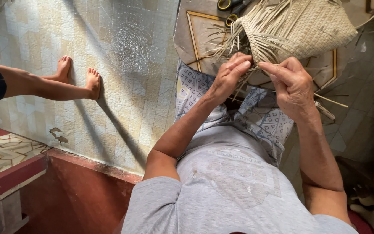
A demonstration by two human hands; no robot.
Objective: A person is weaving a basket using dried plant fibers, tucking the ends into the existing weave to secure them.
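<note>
A half-woven basket of pale dried leaf strips (pixel 308 26) lies across my lap, its loose unwoven ends (pixel 234 41) fanning toward me. My left hand (pixel 230 76) pinches several of these strips between fingers and thumb. My right hand (pixel 291 84) grips other strips just beside it, at the basket's open edge. Both hands are close together, almost touching. The strip ends under my palms are hidden.
Scissors with yellow handles (pixel 228 8) lie on a patterned mat beyond the basket. Another person's bare legs and feet (pixel 76 80) stretch across the tiled floor at left. A red step edge (pixel 9 177) runs at lower left. Loose strips lie at right.
</note>
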